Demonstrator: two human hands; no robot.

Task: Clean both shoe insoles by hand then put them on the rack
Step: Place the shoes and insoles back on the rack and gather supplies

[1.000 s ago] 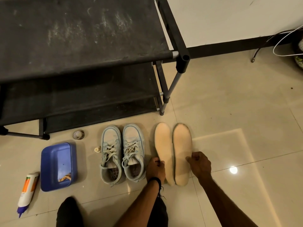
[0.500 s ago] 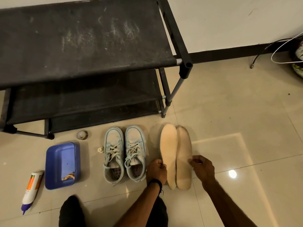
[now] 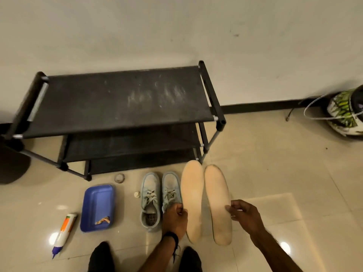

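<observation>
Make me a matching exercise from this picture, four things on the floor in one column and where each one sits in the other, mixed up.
Things:
1. blue tray
2. orange and white bottle
3. left insole
4. helmet

Places:
A. against the wall at far right, beyond the rack
B. pinched by the left hand, next to the pair of shoes
C. lying on the tiles at far left
D. between the bottle and the shoes, in front of the rack

Pairs: 1-D, 2-C, 3-B, 4-A
</observation>
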